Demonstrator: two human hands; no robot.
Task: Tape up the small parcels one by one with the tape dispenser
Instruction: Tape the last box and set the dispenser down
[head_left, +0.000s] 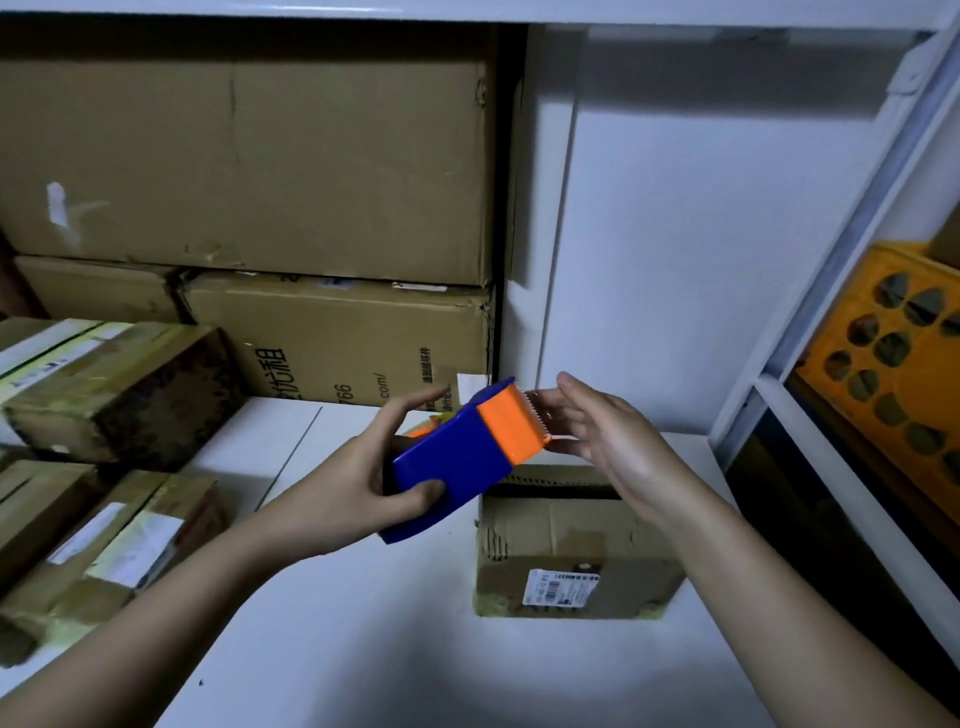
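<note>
My left hand (382, 470) grips a blue tape dispenser (452, 465) with an orange head and a toothed cutter, held tilted above the white table (332, 639). My right hand (605, 434) is just right of the cutter, fingers straight and reaching toward the teeth; whether it touches tape is not visible. Below both hands sits a small cardboard parcel (571, 545) with a white barcode label on its front face.
Several taped parcels (109, 395) are piled at the table's left. Large cardboard boxes (249, 171) stack against the back wall. A white shelf frame (810, 322) stands at the right with an orange perforated crate (893, 353) inside.
</note>
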